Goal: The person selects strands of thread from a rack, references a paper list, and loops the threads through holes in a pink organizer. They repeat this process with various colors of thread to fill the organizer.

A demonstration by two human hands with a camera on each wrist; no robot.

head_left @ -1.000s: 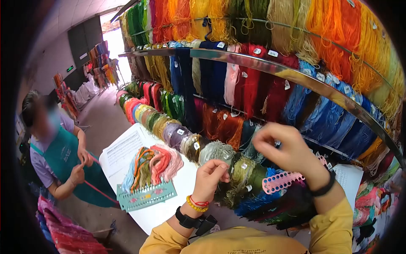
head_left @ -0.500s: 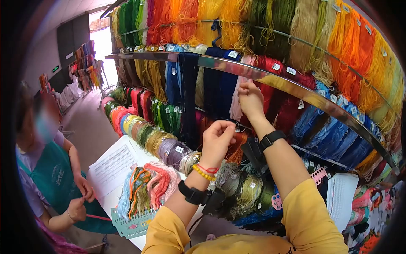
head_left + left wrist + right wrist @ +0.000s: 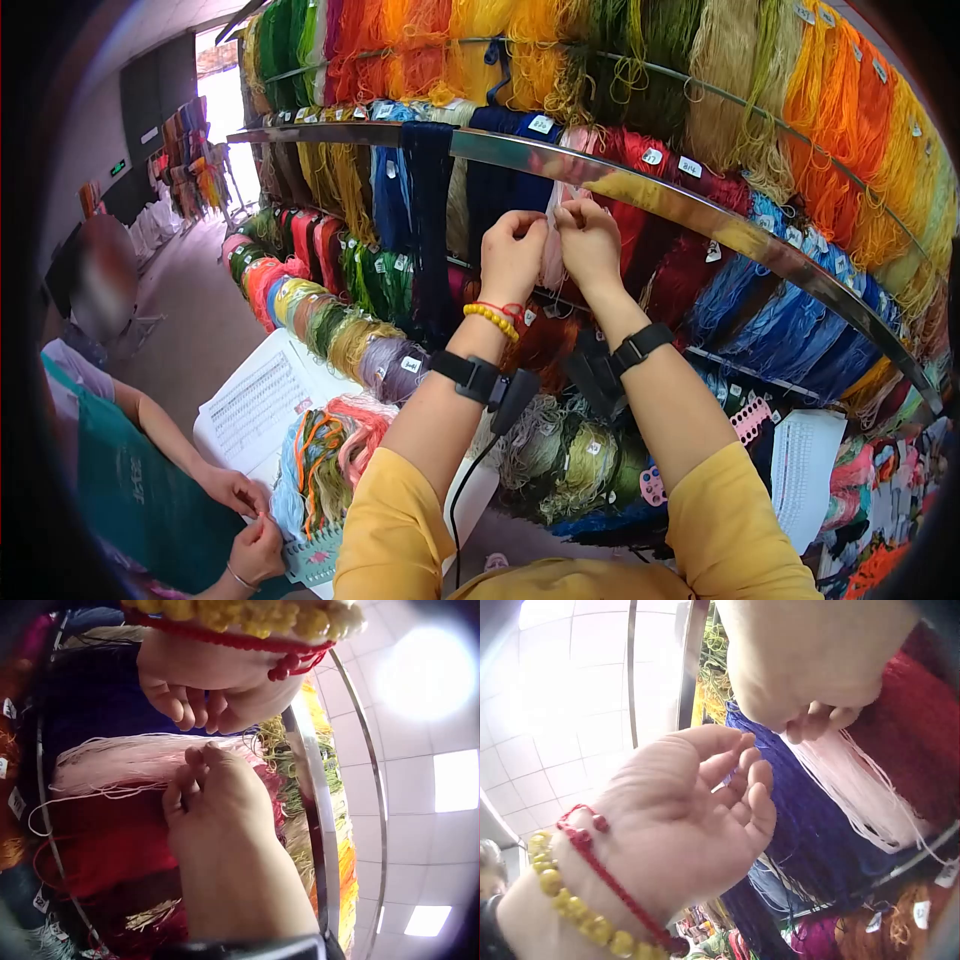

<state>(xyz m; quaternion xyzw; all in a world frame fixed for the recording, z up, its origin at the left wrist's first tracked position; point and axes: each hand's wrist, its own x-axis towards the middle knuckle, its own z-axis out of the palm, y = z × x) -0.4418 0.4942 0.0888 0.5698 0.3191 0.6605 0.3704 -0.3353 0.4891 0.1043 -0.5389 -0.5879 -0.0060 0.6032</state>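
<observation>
A pale pink thread skein hangs on the rack between navy skeins and red ones. My right hand is up against it; in the left wrist view its thumb and forefinger pinch at strands near the skein's upper part. Just to the left, my left hand is raised at the same height with curled fingers. Its thumb meets the fingertips in the right wrist view, over the navy thread; I cannot tell whether a fine strand lies between them. Loose pink strands trail from the skein's lower end.
A metal rail curves across the rack just above my hands. Below, bundled skeins line a lower bar. At left, a white table bears printed sheets and a green holed card with colored threads. A person in a teal apron stands beside it.
My right hand has risen from over the lower bundles to the pink skein. The left hand has moved up beside it. The view has shifted, and the other person has bent forward.
</observation>
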